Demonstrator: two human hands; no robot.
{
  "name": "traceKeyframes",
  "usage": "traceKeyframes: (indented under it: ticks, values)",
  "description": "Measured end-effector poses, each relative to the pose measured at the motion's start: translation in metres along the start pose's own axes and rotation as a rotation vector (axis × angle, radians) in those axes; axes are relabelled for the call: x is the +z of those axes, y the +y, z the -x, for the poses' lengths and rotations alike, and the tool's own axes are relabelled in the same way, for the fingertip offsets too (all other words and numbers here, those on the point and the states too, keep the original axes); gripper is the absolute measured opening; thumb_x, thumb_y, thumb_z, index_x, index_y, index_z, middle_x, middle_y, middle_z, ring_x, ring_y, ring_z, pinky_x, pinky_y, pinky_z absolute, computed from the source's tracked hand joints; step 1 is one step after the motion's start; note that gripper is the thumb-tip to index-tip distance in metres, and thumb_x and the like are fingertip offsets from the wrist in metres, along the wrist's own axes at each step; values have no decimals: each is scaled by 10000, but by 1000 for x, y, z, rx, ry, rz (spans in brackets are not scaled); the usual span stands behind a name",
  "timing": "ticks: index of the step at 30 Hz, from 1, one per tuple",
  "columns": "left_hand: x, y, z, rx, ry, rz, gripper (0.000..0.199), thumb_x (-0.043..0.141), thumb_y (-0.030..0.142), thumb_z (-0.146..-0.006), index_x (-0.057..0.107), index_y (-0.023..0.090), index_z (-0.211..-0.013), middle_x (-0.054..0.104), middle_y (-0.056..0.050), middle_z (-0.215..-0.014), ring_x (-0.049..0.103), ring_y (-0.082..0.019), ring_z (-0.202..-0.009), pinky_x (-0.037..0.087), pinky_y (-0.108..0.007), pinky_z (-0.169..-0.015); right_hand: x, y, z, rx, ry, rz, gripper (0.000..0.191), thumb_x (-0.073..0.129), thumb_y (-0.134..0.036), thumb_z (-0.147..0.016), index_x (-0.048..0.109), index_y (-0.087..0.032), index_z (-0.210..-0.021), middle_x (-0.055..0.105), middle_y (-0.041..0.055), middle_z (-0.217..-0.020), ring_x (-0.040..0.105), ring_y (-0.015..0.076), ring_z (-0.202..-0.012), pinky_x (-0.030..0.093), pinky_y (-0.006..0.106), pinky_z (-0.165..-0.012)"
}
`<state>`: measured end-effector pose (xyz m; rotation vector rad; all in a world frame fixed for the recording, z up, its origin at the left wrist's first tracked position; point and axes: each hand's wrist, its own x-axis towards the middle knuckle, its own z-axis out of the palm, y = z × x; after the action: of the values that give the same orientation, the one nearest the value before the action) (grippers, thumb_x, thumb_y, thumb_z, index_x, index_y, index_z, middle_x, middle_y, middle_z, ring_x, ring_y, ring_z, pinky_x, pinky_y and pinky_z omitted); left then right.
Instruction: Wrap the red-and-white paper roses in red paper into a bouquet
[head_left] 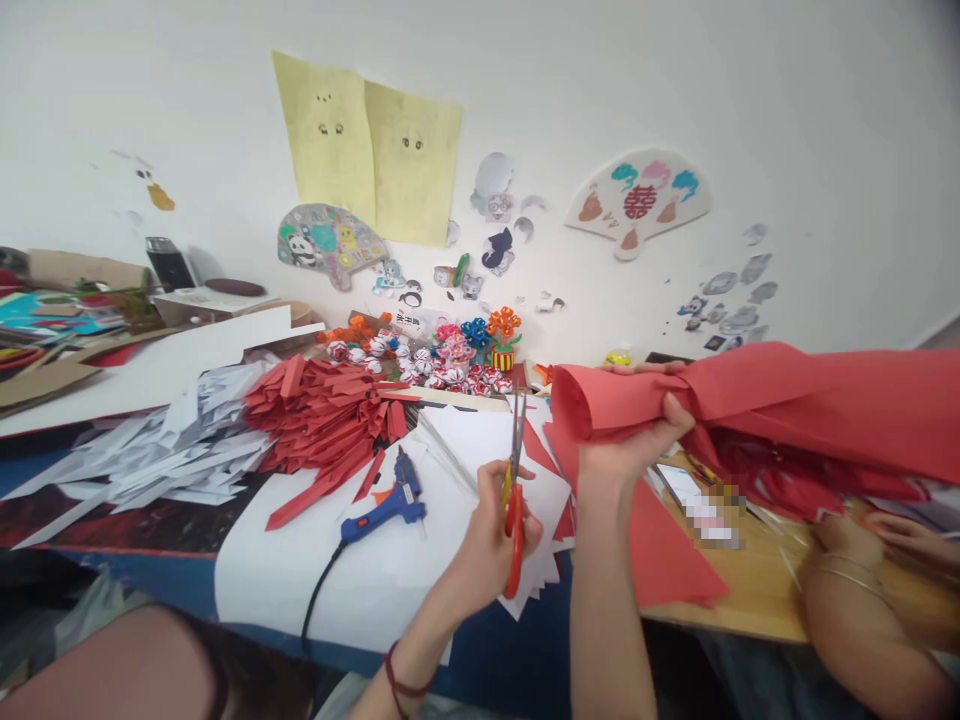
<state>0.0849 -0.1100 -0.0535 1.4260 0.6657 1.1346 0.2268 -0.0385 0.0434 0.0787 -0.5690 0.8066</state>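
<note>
My left hand (504, 530) is closed around a pair of scissors (514, 540) with orange and yellow handles, the blades pointing up. It is above white paper sheets (457, 450), to the left of my other hand. My right hand (637, 435) grips a large piece of red paper (765, 385), rolled at its left end, with the thumb in front and fingers partly hidden behind. The paper is raised over the table and stretches to the right edge. Below the scissors, cut white and red sheets overlap. A blue glue gun (386, 510) lies on white paper to the left.
Piles of folded white strips (180, 440) and red strips (322, 410) lie on the left. Paper flowers (457, 355) stand along the wall. A phone (694, 500) rests on the wooden table (765, 610). At right, a co-worker's hands (855, 550) are close to the red paper.
</note>
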Motion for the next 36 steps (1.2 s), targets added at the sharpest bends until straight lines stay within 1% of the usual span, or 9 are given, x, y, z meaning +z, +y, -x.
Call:
traceKeyframes:
  ticks: [2, 6, 8, 10, 14, 19, 26, 31, 36]
  values:
    - [4, 9, 3, -18, 22, -31, 327, 519, 389, -929, 355, 250, -1175, 529, 21, -818, 547, -118, -685, 460, -246, -650, 1, 1, 4, -42, -9, -8, 314, 591, -210, -689, 611, -261, -998, 643, -90, -838, 624, 102, -753, 539, 312, -854]
    - [9, 19, 1, -75, 97, -62, 248, 484, 419, -944, 394, 238, -1088, 564, 5, -842, 545, -121, -670, 461, -255, -656, 6, 2, 12, -102, 15, -7, 307, 594, -195, -683, 602, -253, -984, 634, -82, -874, 606, 98, -768, 537, 328, -892]
    - [11, 22, -1, -96, 110, -75, 244, 491, 438, -940, 406, 242, -1058, 576, 13, -813, 528, -117, -632, 451, -248, -627, 7, 2, 15, -96, 27, -15, 301, 590, -181, -690, 601, -251, -983, 636, -77, -878, 603, 102, -781, 533, 339, -904]
    - [12, 23, -3, -118, 122, -110, 259, 482, 476, -941, 417, 247, -1043, 569, 31, -741, 518, -117, -587, 444, -247, -604, 7, 3, 18, -79, 27, -20, 310, 593, -168, -685, 603, -251, -983, 642, -75, -875, 603, 106, -792, 530, 343, -904]
    - [13, 26, -4, -128, 153, -199, 299, 478, 533, -935, 417, 257, -1034, 536, 60, -638, 531, -128, -539, 436, -251, -588, 3, 6, 18, -98, 42, -12, 302, 602, -205, -673, 625, -270, -967, 647, -86, -873, 617, 103, -774, 540, 343, -884]
    - [14, 30, -5, -137, 147, -233, 271, 459, 518, -946, 403, 263, -1018, 592, 45, -717, 536, -122, -530, 403, -238, -544, 1, 9, 19, -110, 13, 0, 272, 596, -224, -693, 645, -288, -952, 653, -96, -879, 634, 109, -777, 535, 344, -906]
    - [16, 21, -6, -151, 157, -240, 259, 473, 510, -943, 396, 268, -996, 623, 33, -768, 535, -116, -522, 378, -226, -516, -2, 10, 18, -151, 68, 116, 275, 578, -282, -718, 650, -323, -981, 645, -86, -933, 628, 116, -802, 524, 337, -938]
    - [15, 19, -8, -112, 176, -231, 256, 495, 498, -939, 401, 265, -987, 623, 32, -795, 543, -107, -539, 389, -219, -528, -4, 12, 18, -138, 65, 95, 278, 587, -287, -716, 650, -325, -984, 647, -88, -925, 624, 115, -798, 518, 340, -952]
    - [13, 22, -9, -111, 186, -240, 243, 521, 467, -934, 401, 258, -970, 623, 33, -785, 543, -103, -525, 397, -219, -530, -2, 14, 19, -140, 70, 60, 260, 578, -265, -713, 648, -306, -960, 649, -83, -894, 623, 113, -775, 530, 331, -936]
